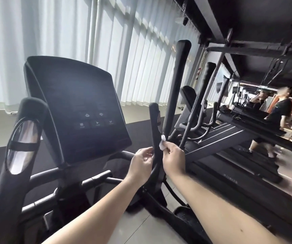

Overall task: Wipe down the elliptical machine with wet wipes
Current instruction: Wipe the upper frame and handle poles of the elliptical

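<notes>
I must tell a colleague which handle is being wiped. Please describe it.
Find the dark console. Right of it rises a short black handle, nearer than the taller bar. Only this one has both hands on it, the right hand pressing a white wipe.

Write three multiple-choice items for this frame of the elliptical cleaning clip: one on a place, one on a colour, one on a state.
1. Where is the wet wipe?
A. On the console screen
B. Against the short inner handlebar right of the console
C. On the floor

2. What colour is the wet wipe?
A. White
B. Blue
C. Yellow

3. What state is the console screen in?
A. Brightly lit with numbers
B. Dark, with only faint button icons
C. Covered by a towel

Answers:
1 B, the right hand presses the wipe to the short inner handlebar, while the left hand steadies it from the other side.
2 A, it shows white against the black bar.
3 B, no readout shows.
</notes>
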Demonstrator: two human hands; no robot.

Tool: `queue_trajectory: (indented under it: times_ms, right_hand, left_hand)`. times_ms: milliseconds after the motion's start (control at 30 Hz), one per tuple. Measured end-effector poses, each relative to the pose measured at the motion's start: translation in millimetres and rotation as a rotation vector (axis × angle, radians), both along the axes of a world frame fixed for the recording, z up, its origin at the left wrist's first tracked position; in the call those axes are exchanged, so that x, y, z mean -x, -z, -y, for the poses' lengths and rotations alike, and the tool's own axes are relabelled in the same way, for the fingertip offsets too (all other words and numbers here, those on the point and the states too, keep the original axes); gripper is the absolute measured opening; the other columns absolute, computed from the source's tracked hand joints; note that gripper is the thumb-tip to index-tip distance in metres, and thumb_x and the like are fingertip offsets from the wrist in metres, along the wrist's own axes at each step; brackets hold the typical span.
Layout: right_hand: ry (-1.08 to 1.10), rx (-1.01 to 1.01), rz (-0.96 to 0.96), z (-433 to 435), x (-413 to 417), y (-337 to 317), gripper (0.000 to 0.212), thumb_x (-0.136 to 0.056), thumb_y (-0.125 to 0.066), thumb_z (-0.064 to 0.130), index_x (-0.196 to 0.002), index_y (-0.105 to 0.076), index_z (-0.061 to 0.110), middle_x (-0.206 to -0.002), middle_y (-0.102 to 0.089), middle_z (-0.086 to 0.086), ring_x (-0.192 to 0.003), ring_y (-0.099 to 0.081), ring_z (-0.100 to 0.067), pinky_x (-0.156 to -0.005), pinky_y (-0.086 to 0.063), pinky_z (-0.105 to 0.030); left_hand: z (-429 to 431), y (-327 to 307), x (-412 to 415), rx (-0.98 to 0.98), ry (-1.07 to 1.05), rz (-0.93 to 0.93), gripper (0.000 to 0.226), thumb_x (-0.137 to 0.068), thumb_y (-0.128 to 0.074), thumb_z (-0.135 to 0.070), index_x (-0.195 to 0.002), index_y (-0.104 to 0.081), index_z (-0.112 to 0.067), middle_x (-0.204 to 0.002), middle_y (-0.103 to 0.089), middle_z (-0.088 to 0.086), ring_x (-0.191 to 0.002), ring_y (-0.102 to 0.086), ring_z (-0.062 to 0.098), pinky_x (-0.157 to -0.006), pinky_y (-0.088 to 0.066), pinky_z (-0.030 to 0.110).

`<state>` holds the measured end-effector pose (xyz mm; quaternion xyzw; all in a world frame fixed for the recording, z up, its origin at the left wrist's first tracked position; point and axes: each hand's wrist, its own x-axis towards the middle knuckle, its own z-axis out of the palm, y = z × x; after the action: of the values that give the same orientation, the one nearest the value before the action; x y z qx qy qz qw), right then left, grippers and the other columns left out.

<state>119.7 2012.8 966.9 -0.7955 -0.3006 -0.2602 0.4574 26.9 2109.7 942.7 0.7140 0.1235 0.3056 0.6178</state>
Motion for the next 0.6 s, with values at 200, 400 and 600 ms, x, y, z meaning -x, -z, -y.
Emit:
queue_trajectory:
  times_ms: [200,400,600]
  right_hand:
    - [0.067,0.16,-0.005,9,-13,-13,0.026,-0.099,-0.061,0.038,-0.089,-0.077,0.021,-0.084,-0.077,0.004,-0.086,-0.071,-0.022,-0.077,-0.054,-0.034]
    - [0.018,0.056,-0.043,-1,7,-8,0.015,-0.09,-0.07,0.018,-0.078,-0.063,0.025,-0.075,-0.065,0.01,-0.074,-0.059,-0.012,-0.07,-0.038,-0.019]
    - [0.126,0.18,-0.304,12,5,47,0.025,-0.093,-0.065,0.036,-0.076,-0.064,0.017,-0.074,-0.071,0.005,-0.081,-0.068,-0.025,-0.068,-0.045,-0.032]
  left_hand:
    - [-6,18,1,-0.068,-0.025,-0.082,0.042,-0.093,-0.051,-0.001,-0.131,-0.065,-0.014,-0.117,-0.069,-0.002,-0.103,-0.063,-0.001,-0.08,-0.043,0.0]
    - [-8,24,3,-0.048,-0.034,-0.083,0.041,-0.092,-0.053,-0.005,-0.129,-0.066,-0.02,-0.109,-0.07,-0.003,-0.1,-0.066,0.009,-0.086,-0.049,0.014]
    - [-15,35,6,-0.071,-0.069,-0.097,0.035,-0.094,-0.057,-0.007,-0.124,-0.067,-0.021,-0.109,-0.069,-0.004,-0.096,-0.064,0.002,-0.076,-0.043,0.002]
